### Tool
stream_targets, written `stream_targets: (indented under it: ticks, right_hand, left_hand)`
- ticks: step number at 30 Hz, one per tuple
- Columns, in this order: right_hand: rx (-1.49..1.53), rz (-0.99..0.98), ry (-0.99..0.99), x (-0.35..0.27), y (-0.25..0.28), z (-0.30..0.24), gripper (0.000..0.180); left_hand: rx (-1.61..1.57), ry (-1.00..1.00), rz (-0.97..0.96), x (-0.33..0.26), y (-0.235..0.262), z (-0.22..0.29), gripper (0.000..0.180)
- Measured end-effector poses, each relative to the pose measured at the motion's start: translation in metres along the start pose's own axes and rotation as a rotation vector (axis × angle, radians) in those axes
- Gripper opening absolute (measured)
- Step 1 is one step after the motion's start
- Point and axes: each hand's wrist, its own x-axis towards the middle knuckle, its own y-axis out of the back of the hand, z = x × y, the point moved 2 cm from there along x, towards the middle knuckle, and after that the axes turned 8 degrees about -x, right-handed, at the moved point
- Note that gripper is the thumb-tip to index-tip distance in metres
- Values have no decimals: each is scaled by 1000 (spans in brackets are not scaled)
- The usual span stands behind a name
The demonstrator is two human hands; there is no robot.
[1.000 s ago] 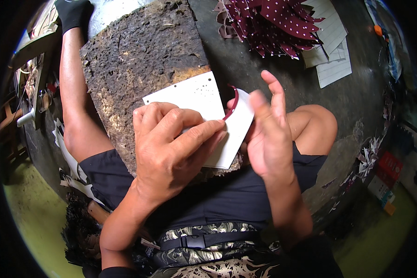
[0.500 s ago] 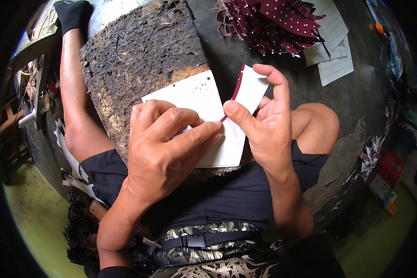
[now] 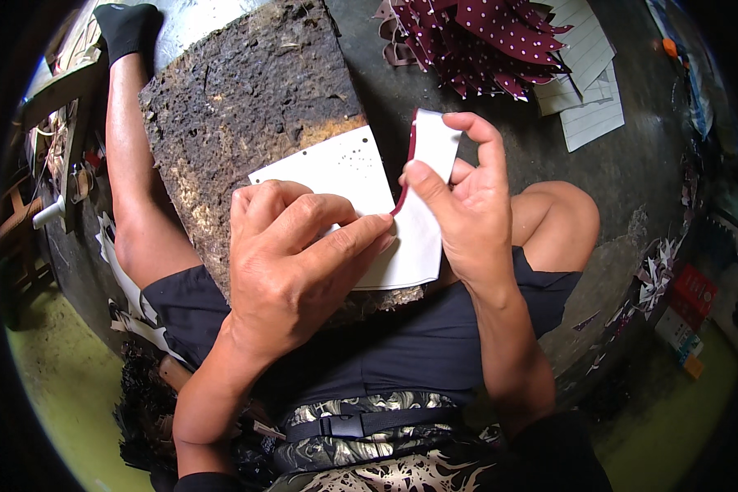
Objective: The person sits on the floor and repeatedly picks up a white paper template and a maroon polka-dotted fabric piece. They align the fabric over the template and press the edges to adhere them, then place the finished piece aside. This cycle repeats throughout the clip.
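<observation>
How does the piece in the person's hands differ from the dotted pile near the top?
The held piece shows mostly white; the dotted pile, mostly maroon. The held piece is gripped by the left hand and right hand; the dotted pile of overlapping pieces lies untouched. Both show maroon.

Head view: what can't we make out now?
All in the head view:
White sheet: lower-left part hidden by the left hand.
Maroon-edged white piece: underside hidden, faces away from the camera.
Right hand: partly hidden behind that piece.
Polka-dot pieces: cut off by the top edge.
</observation>
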Motion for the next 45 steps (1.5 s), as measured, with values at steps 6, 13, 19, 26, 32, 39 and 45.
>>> stream_targets:
  ticks: [6, 13, 19, 26, 32, 39, 45]
  right_hand:
    - [-173, -18, 74, -22, -11, -6, 81]
    - [-39, -50, 51, -14, -4, 3, 76]
    - [-6, -41, 41, -10, 1, 11, 70]
    - [32, -17, 30, -9, 5, 25, 63]
    - [40, 17, 38, -7, 8, 32, 58]
    - [38, 57, 0, -8, 11, 38, 53]
    - [-75, 132, -39, -6, 19, 47, 47]
  left_hand:
    - [8, 0, 19, -2, -2, 0, 34]
    - [-14, 7, 24, -4, 0, -1, 35]
    - [-10, 2, 25, -5, -1, -2, 35]
    - [-4, 7, 32, -4, -4, -2, 36]
    - [-11, 12, 43, -4, -4, -1, 35]
    - [-18, 15, 48, -4, -4, -1, 34]
    - [-1, 3, 48, -2, -5, 0, 33]
